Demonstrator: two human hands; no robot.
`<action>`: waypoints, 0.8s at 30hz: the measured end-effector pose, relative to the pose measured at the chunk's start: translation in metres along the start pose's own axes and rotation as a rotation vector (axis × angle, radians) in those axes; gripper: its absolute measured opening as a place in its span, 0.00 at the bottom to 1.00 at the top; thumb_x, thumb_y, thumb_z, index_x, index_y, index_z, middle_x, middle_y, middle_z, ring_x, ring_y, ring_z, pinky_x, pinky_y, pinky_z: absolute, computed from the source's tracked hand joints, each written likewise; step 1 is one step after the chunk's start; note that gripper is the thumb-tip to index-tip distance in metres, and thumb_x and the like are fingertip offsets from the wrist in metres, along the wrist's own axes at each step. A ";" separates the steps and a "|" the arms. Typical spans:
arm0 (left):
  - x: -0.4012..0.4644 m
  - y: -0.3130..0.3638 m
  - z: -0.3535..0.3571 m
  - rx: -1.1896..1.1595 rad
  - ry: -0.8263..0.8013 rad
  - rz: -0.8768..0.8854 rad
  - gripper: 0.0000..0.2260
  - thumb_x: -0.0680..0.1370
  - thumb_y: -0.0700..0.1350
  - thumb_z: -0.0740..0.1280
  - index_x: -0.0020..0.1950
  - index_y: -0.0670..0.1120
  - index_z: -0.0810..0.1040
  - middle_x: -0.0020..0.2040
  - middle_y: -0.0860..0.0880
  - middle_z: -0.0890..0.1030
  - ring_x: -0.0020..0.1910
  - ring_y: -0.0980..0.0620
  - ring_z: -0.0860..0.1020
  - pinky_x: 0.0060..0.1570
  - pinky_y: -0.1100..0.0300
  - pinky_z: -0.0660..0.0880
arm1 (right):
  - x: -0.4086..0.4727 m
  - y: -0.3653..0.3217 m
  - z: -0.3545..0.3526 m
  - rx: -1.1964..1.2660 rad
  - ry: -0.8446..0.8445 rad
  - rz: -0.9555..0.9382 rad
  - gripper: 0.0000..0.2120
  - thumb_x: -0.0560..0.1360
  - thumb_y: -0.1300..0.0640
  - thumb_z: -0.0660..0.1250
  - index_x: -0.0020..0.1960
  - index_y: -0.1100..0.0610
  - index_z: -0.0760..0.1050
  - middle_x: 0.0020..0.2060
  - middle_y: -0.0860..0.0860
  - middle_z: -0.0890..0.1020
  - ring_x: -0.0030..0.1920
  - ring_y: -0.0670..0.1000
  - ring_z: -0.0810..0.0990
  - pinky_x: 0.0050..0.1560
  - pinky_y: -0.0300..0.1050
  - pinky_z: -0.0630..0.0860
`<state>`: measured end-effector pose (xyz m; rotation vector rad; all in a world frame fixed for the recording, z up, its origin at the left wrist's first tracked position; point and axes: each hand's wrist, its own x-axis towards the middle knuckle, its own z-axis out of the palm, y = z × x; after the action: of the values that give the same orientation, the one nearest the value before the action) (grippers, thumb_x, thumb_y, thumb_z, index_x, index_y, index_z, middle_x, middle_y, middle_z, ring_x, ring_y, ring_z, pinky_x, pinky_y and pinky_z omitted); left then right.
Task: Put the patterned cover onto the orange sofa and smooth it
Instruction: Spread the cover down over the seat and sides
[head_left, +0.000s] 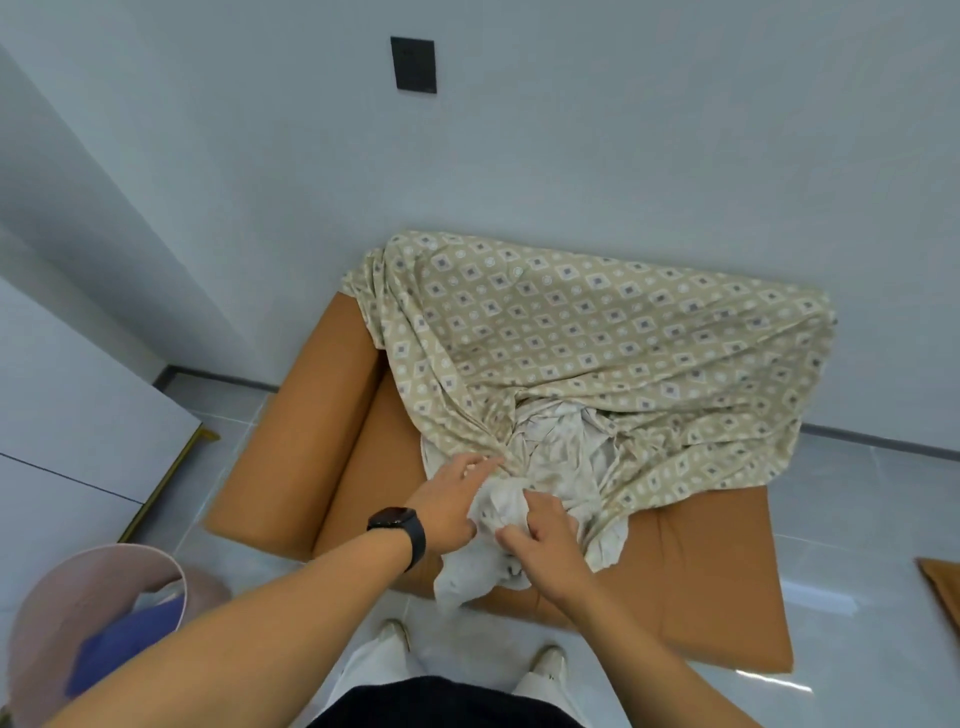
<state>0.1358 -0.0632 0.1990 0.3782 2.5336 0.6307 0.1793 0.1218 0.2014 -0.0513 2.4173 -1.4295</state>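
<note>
The beige patterned cover (597, 332) lies draped over the back and right side of the orange sofa (322, 415), bunched into a twisted heap over the seat with its pale underside showing. The left armrest and the front right of the seat are bare. My left hand (452, 499), with a black watch on the wrist, presses on the bunched fabric near the seat's front, fingers spread on the cloth. My right hand (540, 535) is closed on a pale fold of the cover just beside it. A loose end of the cover hangs over the sofa's front edge.
A pink round bin (78, 623) with blue cloth inside stands at the lower left on the tiled floor. A white cabinet (78, 415) with a gold leg is left of the sofa. The wall behind carries a black switch plate (413, 64). An orange piece (940, 587) lies at the right edge.
</note>
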 end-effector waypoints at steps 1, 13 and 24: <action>0.003 -0.006 0.001 0.068 -0.061 0.041 0.34 0.76 0.43 0.68 0.78 0.59 0.58 0.77 0.52 0.57 0.70 0.47 0.63 0.66 0.49 0.71 | -0.005 -0.007 0.003 0.029 -0.019 -0.006 0.02 0.67 0.49 0.66 0.37 0.45 0.73 0.38 0.44 0.76 0.43 0.44 0.74 0.43 0.47 0.73; -0.027 -0.028 -0.016 -0.389 -0.191 0.204 0.09 0.80 0.42 0.60 0.42 0.41 0.73 0.38 0.46 0.74 0.36 0.53 0.69 0.37 0.60 0.64 | -0.001 -0.035 0.027 0.194 -0.015 0.703 0.29 0.82 0.37 0.54 0.69 0.58 0.75 0.67 0.56 0.77 0.63 0.55 0.77 0.62 0.47 0.69; -0.057 -0.094 -0.016 -0.759 -0.424 -0.164 0.13 0.80 0.49 0.61 0.64 0.57 0.75 0.53 0.47 0.80 0.37 0.50 0.80 0.34 0.57 0.78 | -0.007 -0.060 0.101 0.319 0.011 0.636 0.12 0.79 0.47 0.64 0.49 0.51 0.83 0.39 0.54 0.85 0.43 0.48 0.82 0.43 0.40 0.75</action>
<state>0.1615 -0.1700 0.1866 0.0185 1.7417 1.2235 0.2074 0.0082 0.2103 0.7289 1.9113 -1.4567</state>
